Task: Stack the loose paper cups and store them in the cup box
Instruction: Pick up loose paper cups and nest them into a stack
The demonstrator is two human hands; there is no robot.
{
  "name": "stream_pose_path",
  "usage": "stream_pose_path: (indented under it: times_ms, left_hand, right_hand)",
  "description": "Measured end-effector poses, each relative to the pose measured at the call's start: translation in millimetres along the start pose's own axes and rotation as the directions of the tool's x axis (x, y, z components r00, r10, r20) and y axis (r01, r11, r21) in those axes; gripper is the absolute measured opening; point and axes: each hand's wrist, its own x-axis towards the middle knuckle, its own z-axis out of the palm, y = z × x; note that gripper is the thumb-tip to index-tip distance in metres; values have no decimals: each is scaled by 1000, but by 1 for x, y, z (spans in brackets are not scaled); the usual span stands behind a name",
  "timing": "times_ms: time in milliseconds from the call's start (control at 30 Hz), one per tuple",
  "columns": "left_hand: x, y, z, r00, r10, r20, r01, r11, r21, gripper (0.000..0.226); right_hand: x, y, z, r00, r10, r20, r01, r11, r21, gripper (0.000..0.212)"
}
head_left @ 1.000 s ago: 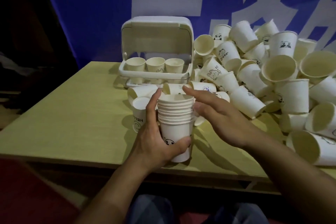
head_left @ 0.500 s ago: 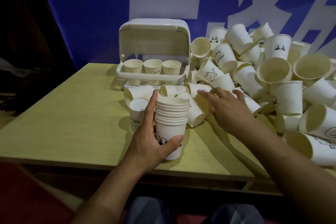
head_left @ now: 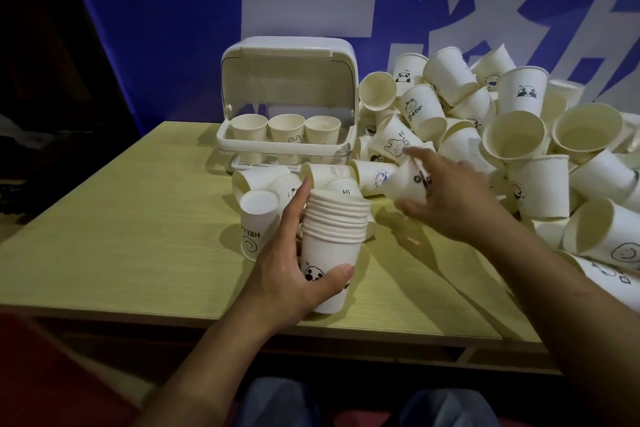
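Left hand wrapped round the nested stack, thumb across the panda print low on the bottom cup, fingers up the far side; same hold as a second ago, stack upright just above or on the near counter, contact with the surface not clear. Roughly ten rims showing at top of stack, no visible gain over the last second.

Right hand now pinching a single loose cup, fingers curled on its wall, cup tilted with base toward the stack. A second ago hovering flat over the stack top, half a second ago reaching with spread fingers into the pile edge; now lifted back with a cup picked. Motion blur on fingers, exact finger placement hard to read.

Meaning for task: pick done, next step likely turning the cup mouth-up and dropping it into the stack top. Risk: tilt mismatch jamming the rim.

Just beyond the left hand, inverted HELLO cup standing on counter, a few lying cups behind it. Farther back, cup box with lid open, three cup stacks in the front row. Right of it, big pile of loose cups, far from cleared. Blue banner behind everything.
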Motion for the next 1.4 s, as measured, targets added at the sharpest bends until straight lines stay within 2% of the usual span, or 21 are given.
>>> stream_pose_path:
  times_ms: [100,200,433,600,700,833,900,967,1033,1100,1167,1267,1333,1400]
  left_hand:
    - [2,4,2,1000,16,22,-17,999,28,110]
    - [3,11,3,998,43,39,-45,997,58,111]
    - [-4,11,-9,999,34,5,-35,997,70,116]
    - [-9,9,-15,999,30,-11,-29,995,94,122]
    - [-8,7,-18,996,21,-84,-14,996,84,126]
    - [-11,1,-24,977,14,-214,-6,999,37,123]
    - [-13,-2,-25,976,4,-219,7,999,48,116]
    - [-15,-3,-26,976,-15,-216,24,999,39,110]
    - [-15,-4,-26,975,-29,-220,35,999,23,108]
    - [-14,-3,-27,975,-41,-219,45,999,14,109]
    - [-14,-3,-28,978,-49,-203,51,999,7,112]
    - [-15,-2,-27,983,-46,-176,48,999,4,113]
    - [-15,-3,-25,988,-40,-150,42,999,11,114]
    - [-14,-2,-23,991,-38,-128,40,999,19,114]
  right_hand:
    - [-8,-15,-16,995,46,-85,-6,904,427,80]
    - [-18,-38,-24,992,40,-119,47,762,646,74]
    - [-21,-71,-23,973,61,-223,129,656,743,72]
    - [-22,-95,-11,994,-31,-106,106,550,829,68]
    - [-29,-105,1,992,-115,-45,107,618,779,54]
    - [-34,-103,6,990,-144,-7,98,633,768,39]
    - [-27,-97,9,990,-123,-64,133,715,686,28]
    - [-16,-89,17,986,-92,-140,151,848,508,24]
    - [-8,-81,25,995,-64,-71,83,947,312,41]
    - [-4,-76,31,997,-3,83,-15,977,212,63]
    - [-2,-71,33,982,41,186,-92,958,272,76]
    - [-2,-63,28,959,55,278,-157,919,362,79]
    - [-2,-58,24,957,65,283,-180,898,401,74]
    - [-3,-55,16,976,73,204,-166,857,488,69]
